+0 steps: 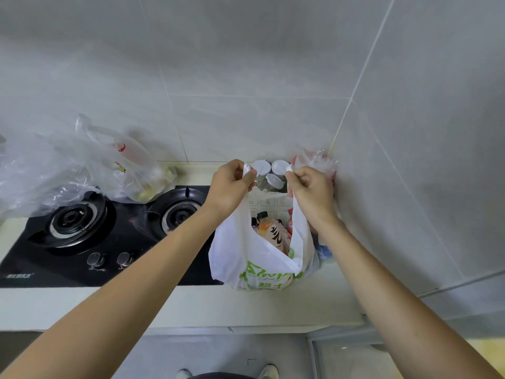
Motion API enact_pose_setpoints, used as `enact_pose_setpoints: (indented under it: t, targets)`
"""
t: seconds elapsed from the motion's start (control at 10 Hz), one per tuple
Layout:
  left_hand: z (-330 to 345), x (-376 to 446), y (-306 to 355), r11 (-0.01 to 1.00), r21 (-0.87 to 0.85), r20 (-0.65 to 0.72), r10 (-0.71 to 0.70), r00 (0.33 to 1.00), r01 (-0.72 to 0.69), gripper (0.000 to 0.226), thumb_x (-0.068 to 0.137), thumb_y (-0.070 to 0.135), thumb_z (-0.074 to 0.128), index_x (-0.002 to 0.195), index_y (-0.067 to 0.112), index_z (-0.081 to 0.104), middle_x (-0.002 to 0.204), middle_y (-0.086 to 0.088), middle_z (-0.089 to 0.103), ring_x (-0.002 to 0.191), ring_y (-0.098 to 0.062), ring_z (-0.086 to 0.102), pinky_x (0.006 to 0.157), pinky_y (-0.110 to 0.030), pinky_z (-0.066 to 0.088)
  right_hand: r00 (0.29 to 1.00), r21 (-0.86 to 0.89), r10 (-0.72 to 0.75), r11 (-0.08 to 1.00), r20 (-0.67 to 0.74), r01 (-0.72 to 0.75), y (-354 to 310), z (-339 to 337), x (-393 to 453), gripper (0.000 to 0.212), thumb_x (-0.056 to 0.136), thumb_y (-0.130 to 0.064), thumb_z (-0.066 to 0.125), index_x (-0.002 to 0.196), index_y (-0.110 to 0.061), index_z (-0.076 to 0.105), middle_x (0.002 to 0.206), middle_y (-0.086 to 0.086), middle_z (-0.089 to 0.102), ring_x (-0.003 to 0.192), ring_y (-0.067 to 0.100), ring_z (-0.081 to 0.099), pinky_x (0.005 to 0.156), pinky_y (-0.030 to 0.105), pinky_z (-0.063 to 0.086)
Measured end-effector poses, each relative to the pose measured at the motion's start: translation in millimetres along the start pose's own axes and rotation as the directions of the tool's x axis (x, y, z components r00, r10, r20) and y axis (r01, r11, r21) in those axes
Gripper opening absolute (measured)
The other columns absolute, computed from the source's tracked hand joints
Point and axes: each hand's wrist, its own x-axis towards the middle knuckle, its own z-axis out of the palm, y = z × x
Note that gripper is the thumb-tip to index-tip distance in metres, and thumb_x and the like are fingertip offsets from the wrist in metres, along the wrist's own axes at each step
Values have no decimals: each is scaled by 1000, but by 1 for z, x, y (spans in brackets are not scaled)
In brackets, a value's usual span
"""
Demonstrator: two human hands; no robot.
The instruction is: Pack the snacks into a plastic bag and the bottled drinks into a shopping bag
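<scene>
A white shopping bag (240,258) with green print stands on the pale counter (191,305), to the right of the hob. My left hand (232,184) grips its left handle and my right hand (311,187) grips its right handle, holding the mouth apart. Inside, an orange bottled drink (272,232) with a black cap lies among other bottles, mostly hidden. A clear plastic bag (128,165) with snack packets sits at the back left, partly over the hob.
A black two-burner gas hob (82,242) fills the left of the counter. White-capped jars (269,173) stand by the wall behind the bag. Another crumpled clear bag (30,173) lies at the far left. A tiled wall corner closes in on the right.
</scene>
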Motion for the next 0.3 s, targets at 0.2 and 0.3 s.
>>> enact_pose_setpoints:
  t: [0.2, 0.3]
  targets:
    - [-13, -21, -8, 968, 245, -63, 78, 995, -60, 31, 94, 43, 68, 108, 17, 61, 96, 1, 68, 87, -14, 65, 75, -31, 53, 960, -281, -274, 927, -57, 248, 16, -7, -5, 22, 90, -31, 72, 105, -17, 63, 103, -3, 63, 91, 19, 64, 81, 46, 57]
    - [-26, -38, -12, 914, 383, -112, 190, 975, -134, 45, 94, 46, 67, 128, 19, 55, 119, 3, 62, 107, -15, 61, 87, -32, 51, 939, -287, -343, 900, -5, 327, 16, -8, -10, 26, 91, -31, 70, 110, -15, 63, 109, -4, 61, 96, 20, 63, 87, 43, 55]
